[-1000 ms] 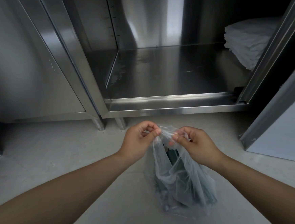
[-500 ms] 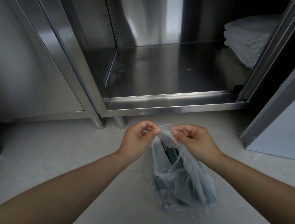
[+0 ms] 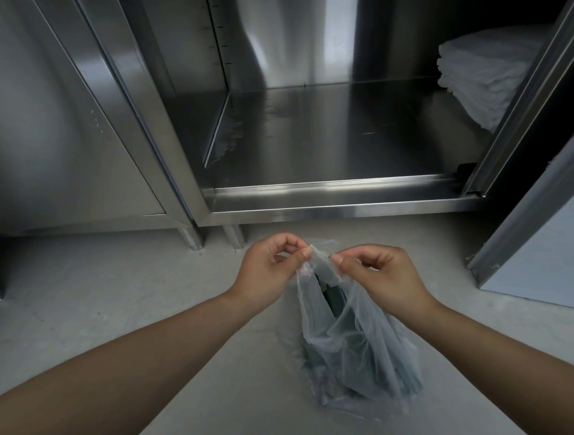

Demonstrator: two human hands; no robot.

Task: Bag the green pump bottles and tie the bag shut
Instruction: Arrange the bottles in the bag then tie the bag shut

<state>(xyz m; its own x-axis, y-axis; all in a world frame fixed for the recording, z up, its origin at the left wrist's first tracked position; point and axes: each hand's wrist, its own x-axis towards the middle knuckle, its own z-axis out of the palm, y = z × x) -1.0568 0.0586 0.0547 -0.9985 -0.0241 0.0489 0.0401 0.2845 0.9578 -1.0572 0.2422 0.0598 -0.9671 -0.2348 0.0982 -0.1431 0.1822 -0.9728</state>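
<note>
Steel cabinet [image 3: 328, 193] open behind, a clear bag [image 3: 354, 349] of green bottles [image 3: 335, 299] sits on the floor [image 3: 113, 299], lower centre. Left hand [image 3: 269, 270] and right hand [image 3: 383, 278] each pinch a bag-mouth flap in a closed grip. Thin film may slip or tear if pulled hard, leaving the knot loose.

Both bare forearms reach forward and converge. The left hand [image 3: 271, 270] and right hand [image 3: 383, 276] sit close together, knuckles up, each pinching thumb against curled fingertips.
</note>
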